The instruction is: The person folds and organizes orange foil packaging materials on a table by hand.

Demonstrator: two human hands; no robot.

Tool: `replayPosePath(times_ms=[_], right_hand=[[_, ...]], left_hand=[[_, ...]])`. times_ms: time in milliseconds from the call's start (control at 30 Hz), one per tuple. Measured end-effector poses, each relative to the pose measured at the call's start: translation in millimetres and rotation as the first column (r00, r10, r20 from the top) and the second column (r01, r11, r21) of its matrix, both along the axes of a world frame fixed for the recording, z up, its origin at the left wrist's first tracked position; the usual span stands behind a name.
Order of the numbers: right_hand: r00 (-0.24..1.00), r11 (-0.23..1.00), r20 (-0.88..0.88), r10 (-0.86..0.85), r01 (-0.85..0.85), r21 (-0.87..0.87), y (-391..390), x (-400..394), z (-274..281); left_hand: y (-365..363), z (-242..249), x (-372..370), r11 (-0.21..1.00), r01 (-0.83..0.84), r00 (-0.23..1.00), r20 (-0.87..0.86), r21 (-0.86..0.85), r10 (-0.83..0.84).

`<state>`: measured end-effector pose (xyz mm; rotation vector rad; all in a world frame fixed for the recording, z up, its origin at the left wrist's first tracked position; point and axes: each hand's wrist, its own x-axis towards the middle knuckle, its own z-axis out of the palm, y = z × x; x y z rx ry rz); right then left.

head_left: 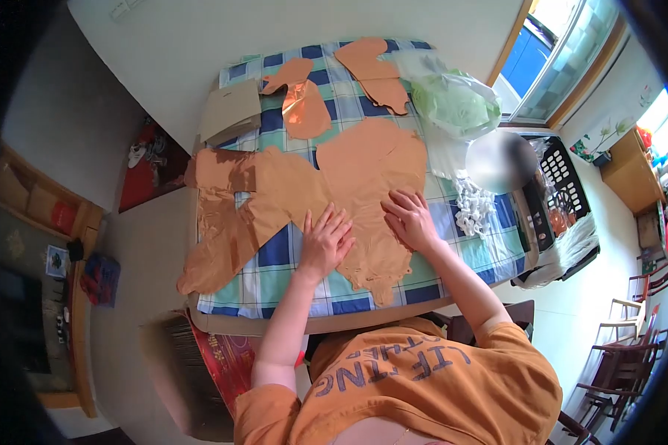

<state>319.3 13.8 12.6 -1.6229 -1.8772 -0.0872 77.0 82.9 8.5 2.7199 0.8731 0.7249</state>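
Observation:
A flat, uninflated copper-coloured foil balloon (pixel 371 156) lies spread on the table before me, its narrow wrinkled end toward my body. My left hand (pixel 323 241) rests on its left edge with fingers stretched out. On the right side, my right hand (pixel 410 220) touches the foil with its fingers slightly bent and apart. Another flat copper foil balloon (pixel 278 182) lies to the left, reaching the front left of the table; its shiny folds catch the light. Farther back are two smaller copper foil pieces, one at the back left (pixel 308 111) and one at the back centre (pixel 375 74).
A checked cloth (pixel 274 252) covers the table. Cardboard (pixel 231 111) sits at the back left. A pale green plastic bag (pixel 456 104) and white curled strips (pixel 475 208) lie on the right. Beyond that edge stands a black crate (pixel 564 174). Chairs (pixel 620 371) stand farther right.

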Motion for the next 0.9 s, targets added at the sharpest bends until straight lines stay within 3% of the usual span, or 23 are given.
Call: replayPosePath(times_ms=[200, 433, 700, 833, 900], right_hand=[[1.0, 1.0, 0.023, -0.003, 0.003, 0.008, 2, 0, -1], [0.998, 0.997, -0.059, 0.034, -0.038, -0.074, 12, 6, 12], [0.99, 0.987, 0.019, 0.143, -0.141, -0.075, 158, -1, 46], [0.969, 0.968, 0.044, 0.242, -0.238, -0.081, 242, -17, 22], [0.951, 0.953, 0.057, 0.303, -0.3, -0.051, 268, -24, 11]], left_hand=[[1, 1, -1, 0.999, 0.022, 0.999, -0.023, -0.023, -0.023], [21, 12, -4, 1.0, 0.006, 0.996, 0.086, 0.001, -0.006], [174, 28, 11, 0.987, -0.089, 0.993, 0.089, 0.134, 0.077], [234, -2, 34, 0.961, -0.088, 0.996, 0.052, 0.261, 0.077], [249, -9, 40, 0.982, -0.107, 0.994, -0.018, 0.158, 0.111]])
